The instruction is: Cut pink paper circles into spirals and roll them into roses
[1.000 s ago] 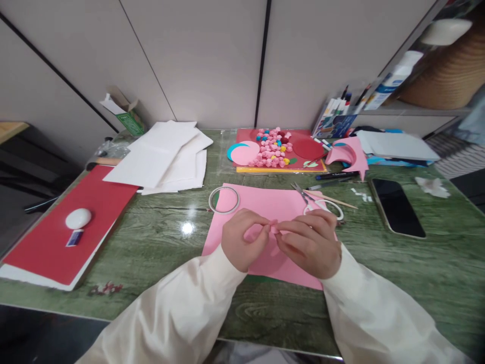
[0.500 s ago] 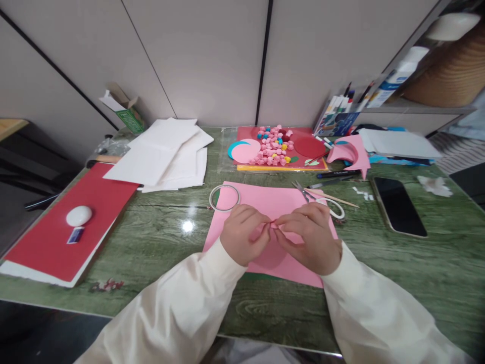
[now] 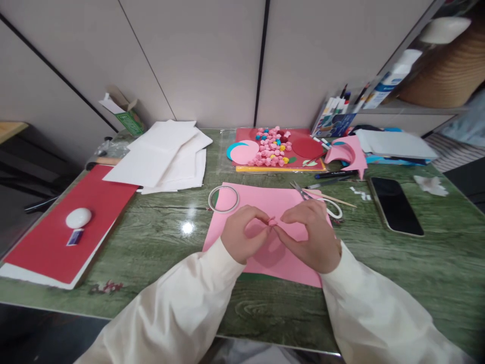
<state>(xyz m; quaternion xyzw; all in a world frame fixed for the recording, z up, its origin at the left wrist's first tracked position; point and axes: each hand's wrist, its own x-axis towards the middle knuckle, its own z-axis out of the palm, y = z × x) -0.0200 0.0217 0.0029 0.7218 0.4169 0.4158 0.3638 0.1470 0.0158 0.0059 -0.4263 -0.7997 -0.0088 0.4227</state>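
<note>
Over the middle of a pink paper sheet [image 3: 261,194], my left hand [image 3: 244,235] pinches a small folded pink paper piece [image 3: 272,222] between thumb and index finger. Across from it, my right hand [image 3: 312,235] has its thumb tip at the edge of this piece. The right index finger is lifted apart from the thumb, leaving a gap. A roll of narrow tape [image 3: 211,206] lies on the sheet's far left corner. Scissors with white handles [image 3: 333,206] and a thin wooden stick [image 3: 343,201] lie just beyond my right hand.
Small pink, blue and yellow paper stars [image 3: 271,146] are heaped on a red sheet at the back. White papers [image 3: 155,156] and a red sheet [image 3: 49,242] with a white round object [image 3: 78,218] lie left. A phone [image 3: 396,206] and a pen box [image 3: 335,121] are right.
My right index finger has lifted away from the pink paper piece, so more of it shows. My left hand keeps its pinch in nearly the same place. The view has shifted slightly.
</note>
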